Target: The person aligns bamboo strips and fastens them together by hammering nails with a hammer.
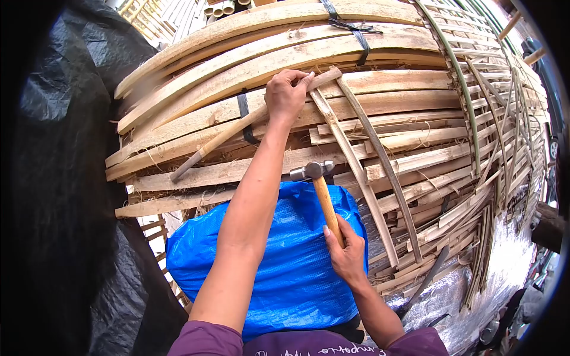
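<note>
My left hand [288, 95] is closed around a wooden stick [228, 132], which slants across the stacked lumber. Just right of those fingers, the upper ends of two long thin wooden strips [355, 172] meet the stick's end. Whether they are joined to it I cannot tell. My right hand [346, 252] grips a ball-peen hammer [324, 199] by its pale wooden handle, the metal head pointing up and away from me. The hammer lies over a blue plastic sheet [267, 255], below the stick. What my left fingertips press on is partly hidden.
Rough wooden boards [237, 41] are stacked ahead, bound with black plastic ties [345, 25]. Many thin slats [427, 172] lie at the right, above a shiny silver sheet [451, 302]. A black tarp [65, 178] hangs at the left.
</note>
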`<state>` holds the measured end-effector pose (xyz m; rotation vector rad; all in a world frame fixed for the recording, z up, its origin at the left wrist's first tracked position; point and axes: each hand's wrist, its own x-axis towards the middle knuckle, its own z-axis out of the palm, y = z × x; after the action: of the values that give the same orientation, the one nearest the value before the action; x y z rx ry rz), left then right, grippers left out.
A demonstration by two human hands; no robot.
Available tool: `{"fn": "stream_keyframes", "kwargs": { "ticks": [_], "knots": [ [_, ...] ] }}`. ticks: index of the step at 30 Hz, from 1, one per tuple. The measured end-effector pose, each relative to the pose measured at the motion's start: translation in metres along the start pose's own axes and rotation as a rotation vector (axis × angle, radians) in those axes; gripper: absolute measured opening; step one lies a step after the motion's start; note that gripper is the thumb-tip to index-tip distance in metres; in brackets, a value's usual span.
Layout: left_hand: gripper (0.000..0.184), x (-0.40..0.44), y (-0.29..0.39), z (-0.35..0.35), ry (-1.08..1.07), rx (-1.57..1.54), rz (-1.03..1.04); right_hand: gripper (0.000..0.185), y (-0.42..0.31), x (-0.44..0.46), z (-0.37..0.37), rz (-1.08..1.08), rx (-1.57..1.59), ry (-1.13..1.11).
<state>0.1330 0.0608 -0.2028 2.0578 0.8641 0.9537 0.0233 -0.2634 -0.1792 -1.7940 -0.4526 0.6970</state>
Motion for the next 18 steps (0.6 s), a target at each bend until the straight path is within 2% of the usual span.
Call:
{"fn": "stream_keyframes", "kwargs": {
  "ticks": [4, 6, 16, 18],
  "knots": [
    [0.022, -0.001, 0.005, -0.002, -0.024, -0.004, -0.044, 0.035, -0.005, 0.0, -0.001, -0.014, -0.027, -0.013],
    [0.023, -0.001, 0.002, 0.0, 0.002, 0.016, 0.026, 0.035, -0.006, 0.001, -0.001, -0.016, -0.028, -0.014],
    [0.022, -0.001, 0.011, -0.006, -0.012, 0.095, 0.07, 0.035, -0.006, 0.001, 0.001, -0.031, -0.053, -0.002],
    [0.022, 0.003, 0.016, -0.007, -0.003, -0.082, -0.12, 0.035, -0.008, 0.0, 0.0, -0.027, -0.05, 0.006]
  ]
}}
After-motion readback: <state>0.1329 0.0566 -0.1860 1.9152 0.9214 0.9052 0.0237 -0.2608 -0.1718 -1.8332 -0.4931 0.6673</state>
